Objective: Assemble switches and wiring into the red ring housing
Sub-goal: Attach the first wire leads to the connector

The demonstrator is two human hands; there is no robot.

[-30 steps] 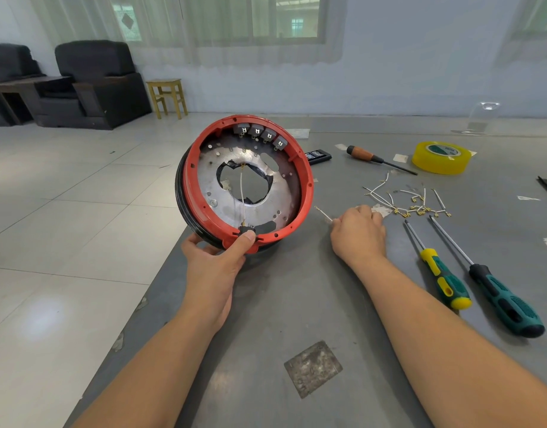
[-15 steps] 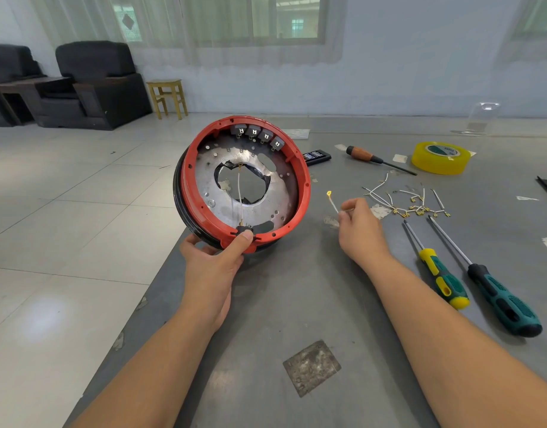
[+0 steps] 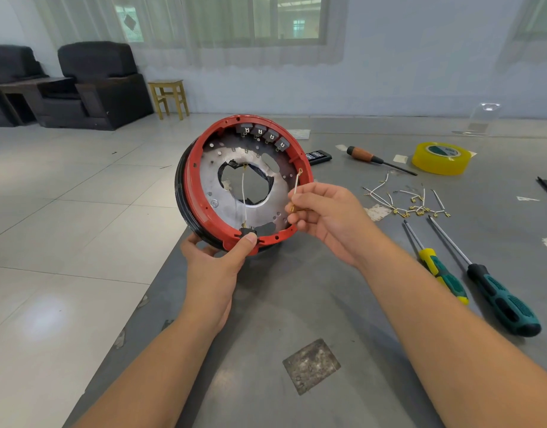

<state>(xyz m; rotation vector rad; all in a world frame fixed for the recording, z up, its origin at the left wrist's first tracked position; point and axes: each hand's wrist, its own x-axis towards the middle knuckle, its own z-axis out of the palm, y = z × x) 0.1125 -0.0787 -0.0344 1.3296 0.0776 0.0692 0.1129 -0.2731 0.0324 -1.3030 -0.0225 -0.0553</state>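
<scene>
Left hand [image 3: 215,267] grips red ring housing [image 3: 198,193] at its bottom rim, thumb pressed on the black switch [image 3: 247,232] there; housing tilted on edge at the grey table's [image 3: 297,304] left edge, floor just beyond. Right hand [image 3: 328,211] pinches a short wire [image 3: 297,183] between thumb and fingertips, just beside the ring's right rim. Four switches [image 3: 263,134] sit along the top inside rim. Loose wires [image 3: 405,202], two screwdrivers [image 3: 470,279] and yellow tape [image 3: 440,157] lie right; bare tabletop near. No readable writing.

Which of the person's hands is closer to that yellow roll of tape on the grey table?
Right. The right hand is in front of the yellow tape roll, pinching a short wire; the left hand is farther off, gripping the red ring housing.
</scene>
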